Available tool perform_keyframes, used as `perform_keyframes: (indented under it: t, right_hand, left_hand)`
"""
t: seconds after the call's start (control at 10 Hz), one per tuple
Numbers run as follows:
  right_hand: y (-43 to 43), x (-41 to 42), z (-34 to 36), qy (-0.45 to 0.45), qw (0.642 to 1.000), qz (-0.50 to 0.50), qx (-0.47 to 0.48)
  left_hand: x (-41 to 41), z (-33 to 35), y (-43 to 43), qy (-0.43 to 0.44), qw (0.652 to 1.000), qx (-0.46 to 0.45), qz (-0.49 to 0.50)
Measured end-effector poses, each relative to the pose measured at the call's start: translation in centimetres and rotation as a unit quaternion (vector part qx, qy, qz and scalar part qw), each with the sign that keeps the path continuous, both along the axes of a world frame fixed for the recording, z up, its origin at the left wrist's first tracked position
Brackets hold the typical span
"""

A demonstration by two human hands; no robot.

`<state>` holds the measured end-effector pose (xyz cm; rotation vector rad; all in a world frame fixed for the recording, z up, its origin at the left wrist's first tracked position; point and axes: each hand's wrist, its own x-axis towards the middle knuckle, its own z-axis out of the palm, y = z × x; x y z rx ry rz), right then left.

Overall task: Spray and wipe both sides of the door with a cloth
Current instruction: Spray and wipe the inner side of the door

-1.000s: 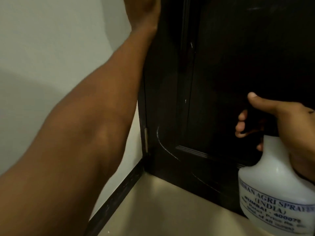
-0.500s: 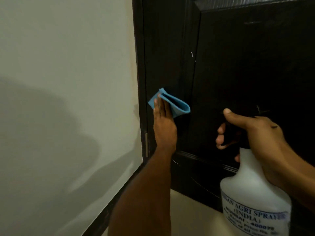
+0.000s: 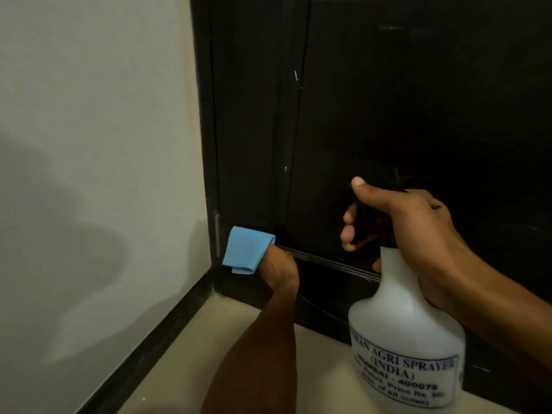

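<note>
Spray bottle (image 3: 406, 339) fills the lower right of the frame, nearest the camera, upright, its printed label facing out. The right hand (image 3: 424, 234) is wrapped round its neck: thumb laid over the dark head, fingers curled round the trigger, nozzle aimed at the middle of the frame. How far the trigger is pulled in I cannot tell. Farther in, the left forearm rises from the bottom centre to the left hand (image 3: 279, 268), which holds a folded blue cloth (image 3: 246, 249) against the door (image 3: 418, 100). The cloth lies over the fingers, so whether they are straight or curled I cannot tell. The cloth sits at the door's lower left corner, just beside the hinge (image 3: 217, 231), where a raised strip runs down and to the right towards the bottle. Most of the dark door face stretches up and to the right of the cloth, with only a low band below it above the floor (image 3: 239, 348). The left hand is the one at the surface; the right hangs back with the bottle. By my reading, a wipe from here would go right along the strip or up. The pale wall (image 3: 89, 144) fills the left of the frame.
</note>
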<state>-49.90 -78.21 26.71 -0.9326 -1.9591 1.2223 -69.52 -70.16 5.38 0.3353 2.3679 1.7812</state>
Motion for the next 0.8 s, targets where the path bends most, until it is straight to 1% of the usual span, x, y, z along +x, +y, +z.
perform_keyframes:
  t: [0.1,0.2,0.3,0.4,0.5,0.6,0.7,0.8]
  right_hand:
    - [0.6,2.2,-0.2,-0.016,1.000,-0.018,-0.002]
    - [1.7,4.7,-0.8,-0.029,0.999,-0.039,-0.004]
    - [2.5,6.9,-1.1,-0.032,0.998,-0.059,-0.008]
    - [3.1,9.4,-1.0,-0.031,0.997,-0.070,-0.007]
    - [3.6,12.2,-0.7,-0.023,0.997,-0.076,-0.009]
    - [4.1,15.1,-0.8,-0.015,0.997,-0.077,-0.007]
    - [4.8,17.8,-1.0,-0.010,0.996,-0.089,-0.008]
    - [5.5,19.9,-1.3,0.003,0.995,-0.101,-0.018]
  left_hand:
    - [1.3,0.0,0.6,-0.018,1.000,-0.008,0.001]
    - [3.7,-0.8,1.3,-0.033,0.997,-0.067,-0.029]
    - [6.9,-1.8,2.4,-0.054,0.992,-0.105,-0.050]
    - [10.2,-3.1,3.3,-0.092,0.986,-0.126,-0.063]
    - [12.4,-3.9,4.1,-0.129,0.982,-0.119,-0.064]
    - [14.7,-5.1,4.7,-0.163,0.976,-0.131,-0.066]
    - [18.0,-7.5,5.7,-0.194,0.975,-0.070,-0.079]
    - [21.4,-10.8,8.0,-0.215,0.970,-0.041,-0.108]
